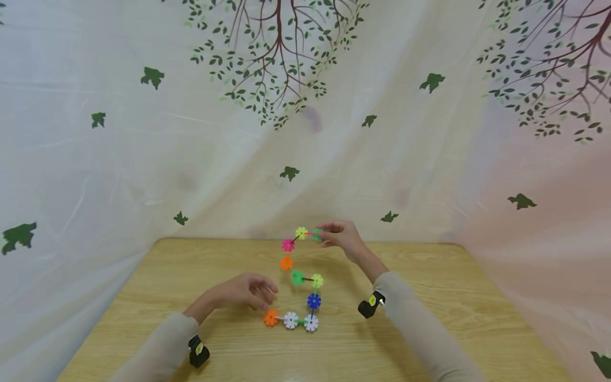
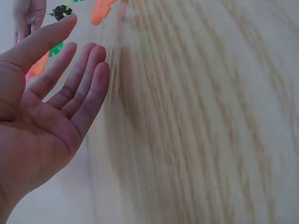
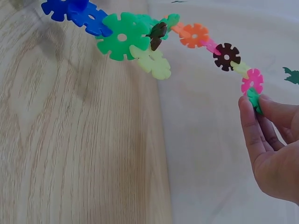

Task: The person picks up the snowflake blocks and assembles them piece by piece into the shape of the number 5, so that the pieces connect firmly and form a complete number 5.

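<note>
A chain of notched plastic discs in several colours makes an S-like curve. At its upper end my right hand [image 1: 343, 239] pinches a green disc [image 3: 253, 99] between thumb and fingers, beside a pink disc [image 3: 252, 80]. My left hand [image 1: 243, 292] hovers by the lower left end, near an orange disc [image 1: 271, 318]. The left wrist view shows its fingers [image 2: 74, 86] spread and relaxed, holding nothing. Between the two ends run a pink disc [image 1: 288, 245], a blue disc [image 1: 314, 301] and white discs [image 1: 290, 320], among others. My right fingers partly hide the green disc.
The chain is over a wooden table [image 1: 215, 254], whose far edge lies close to my right hand. Behind it hangs a pale curtain [image 1: 229, 175] printed with trees and leaves. A small black device [image 1: 198, 351] is strapped at each wrist.
</note>
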A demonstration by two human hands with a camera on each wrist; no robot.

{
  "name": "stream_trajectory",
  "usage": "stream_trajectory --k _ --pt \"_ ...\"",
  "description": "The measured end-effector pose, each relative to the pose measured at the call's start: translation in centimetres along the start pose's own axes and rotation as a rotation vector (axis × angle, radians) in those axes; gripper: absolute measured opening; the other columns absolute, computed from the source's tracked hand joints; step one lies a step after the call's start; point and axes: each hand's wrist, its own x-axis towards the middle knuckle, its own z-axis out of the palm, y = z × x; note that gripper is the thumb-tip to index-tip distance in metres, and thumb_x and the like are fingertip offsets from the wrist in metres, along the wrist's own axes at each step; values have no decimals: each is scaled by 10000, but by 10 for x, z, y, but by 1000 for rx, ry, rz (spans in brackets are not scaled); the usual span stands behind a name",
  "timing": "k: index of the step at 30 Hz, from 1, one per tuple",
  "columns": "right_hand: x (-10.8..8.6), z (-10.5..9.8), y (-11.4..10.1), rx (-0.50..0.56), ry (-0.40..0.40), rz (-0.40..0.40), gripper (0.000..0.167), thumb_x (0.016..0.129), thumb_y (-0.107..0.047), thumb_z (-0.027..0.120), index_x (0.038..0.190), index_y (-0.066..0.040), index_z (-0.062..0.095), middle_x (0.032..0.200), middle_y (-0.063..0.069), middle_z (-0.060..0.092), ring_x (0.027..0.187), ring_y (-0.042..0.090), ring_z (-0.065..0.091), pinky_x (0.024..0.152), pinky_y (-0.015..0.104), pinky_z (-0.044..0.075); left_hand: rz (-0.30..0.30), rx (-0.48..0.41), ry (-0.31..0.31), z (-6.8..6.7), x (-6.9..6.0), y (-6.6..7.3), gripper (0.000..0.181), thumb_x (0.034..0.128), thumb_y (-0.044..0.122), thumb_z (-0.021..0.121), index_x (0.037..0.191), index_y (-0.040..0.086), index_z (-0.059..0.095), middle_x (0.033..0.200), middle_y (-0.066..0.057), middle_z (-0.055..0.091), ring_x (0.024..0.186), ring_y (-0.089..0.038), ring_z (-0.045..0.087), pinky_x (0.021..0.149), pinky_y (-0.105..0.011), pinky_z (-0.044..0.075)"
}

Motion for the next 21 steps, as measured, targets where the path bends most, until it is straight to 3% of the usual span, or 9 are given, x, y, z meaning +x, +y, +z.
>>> stream_trajectory --k 4,9,13,17,21 --pt "0 -4 1 9 25 9 376 952 -24 693 1265 161 601 919 -2 752 863 222 744 830 428 632 0 -10 -57 8 4 1 404 854 6 781 1225 -67 639 1078 -198 728 930 -143 698 766 -249 592" --pt "0 -7 3 10 33 20 378 951 -27 695 1269 154 599 914 -10 752 874 237 741 821 401 636 -7 -21 -72 16 6 3 347 828 -33 783 1158 -61 679 988 -128 741 865 -126 681 753 -220 573" --pt "-3 -10 4 -2 31 28 359 959 -16 680 1269 147 605 937 17 757 864 229 743 834 429 631 -27 -25 -54 20 7 3 280 837 -36 773 1110 -49 710 950 -91 750 824 -110 667 714 -203 555" --pt "-6 -14 5 -17 18 28 359 961 -8 672 1280 143 605 976 62 760 942 339 741 884 509 601 -60 -16 -28 20 8 2 233 859 -9 767 1089 -22 734 945 -73 759 804 -102 659 701 -208 547" --pt "-7 -20 4 -46 -3 24 370 968 -10 665 1301 134 597 951 34 751 939 321 741 858 458 623 -84 7 4 14 7 2 215 889 35 740 1102 2 740 945 -47 754 812 -109 654 714 -239 566"
